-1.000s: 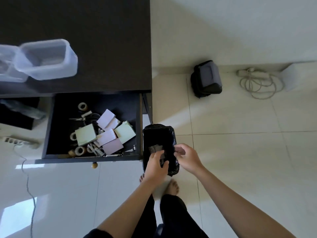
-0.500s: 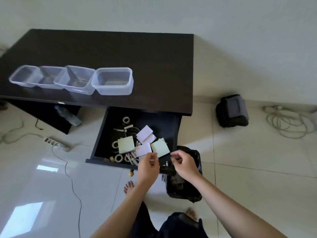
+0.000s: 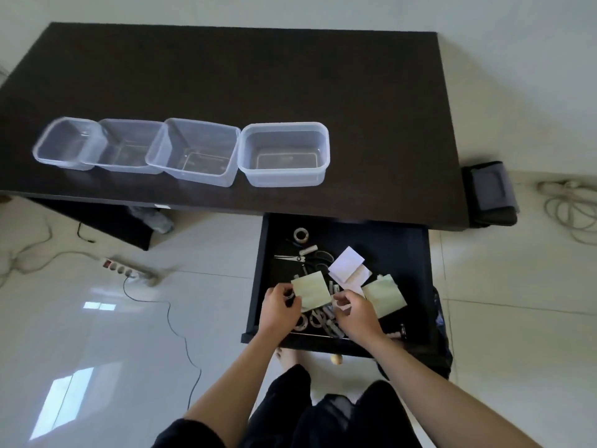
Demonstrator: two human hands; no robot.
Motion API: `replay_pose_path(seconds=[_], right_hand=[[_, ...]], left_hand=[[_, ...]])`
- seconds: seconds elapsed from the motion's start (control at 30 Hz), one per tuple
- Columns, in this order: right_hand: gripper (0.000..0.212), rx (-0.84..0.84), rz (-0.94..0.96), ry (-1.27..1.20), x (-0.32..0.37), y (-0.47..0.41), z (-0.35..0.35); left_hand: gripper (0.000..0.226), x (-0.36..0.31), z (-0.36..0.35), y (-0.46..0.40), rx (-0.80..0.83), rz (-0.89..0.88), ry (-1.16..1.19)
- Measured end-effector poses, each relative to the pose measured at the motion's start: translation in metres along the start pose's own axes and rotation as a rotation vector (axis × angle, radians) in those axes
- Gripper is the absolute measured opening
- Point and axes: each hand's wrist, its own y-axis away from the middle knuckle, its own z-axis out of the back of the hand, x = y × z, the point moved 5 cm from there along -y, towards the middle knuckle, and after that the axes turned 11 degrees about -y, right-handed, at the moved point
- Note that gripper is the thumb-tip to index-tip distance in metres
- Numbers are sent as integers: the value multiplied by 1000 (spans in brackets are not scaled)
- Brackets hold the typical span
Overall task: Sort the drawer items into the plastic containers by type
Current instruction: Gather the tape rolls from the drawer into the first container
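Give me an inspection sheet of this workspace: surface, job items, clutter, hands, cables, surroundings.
Surface: dark desk, bare apart from the containers.
Job's things: four clear plastic containers in a row, all empty; open drawer holds green sticky notes, white note pads, scissors, tape rolls and small loose items.
Clutter: black bag on the floor at the drawer's right.
Hands: left hand and right hand both in the drawer, fingers curled on small items I cannot identify.
Cables: power strip with black cord at left; coiled white cable at right.
Surroundings: glossy tiled floor, dark pouch by the wall.
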Motion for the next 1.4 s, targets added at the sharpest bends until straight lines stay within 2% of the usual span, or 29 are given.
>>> replay_pose_path(seconds=[0.2,0.33,0.4,0.6,0.77,0.83,0.9,0.97,1.0,1.03,1.1,1.17,1.27,1.4], right_hand=[[43,-63,11,17,2,-19,-30],[65,-101,-17,224,6,-36,-44],[65,-122,-58,247,11,-45,-45],[63,-231,-105,36,11,-56,-6],[63,-344,-110,158,-6,-48,40],[62,-423,-27,291,-8,-39,46],[47,-480,179,363,-3,-29,37],[26,-405,399,397,7,-20,18],[19,-298,460,392,9,-19,6],[16,-158,458,380,10,-20,-7],[16,111,330,391,8,-23,-26],[26,259,248,518,3,-27,-39],[41,330,222,696,-3,-29,-47],[44,287,227,717,-5,-30,-48]], left_hand=[[53,14,-7,-20,150,-13,-173],[55,19,-14,-29,203,-26,-237],[53,21,-15,-32,207,-32,-239],[56,25,-18,-35,264,-58,-226],[67,24,-18,-37,316,-77,-200],[74,21,-19,-35,333,-103,-233],[77,19,-20,-34,342,-130,-288],[77,16,-22,-34,344,-137,-338],[78,16,-23,-35,345,-135,-359],[79,15,-23,-35,345,-132,-378],[84,16,-26,-36,353,-129,-426],[93,16,-29,-37,368,-129,-514],[97,14,-32,-39,366,-131,-610],[89,15,-33,-42,348,-125,-583]])
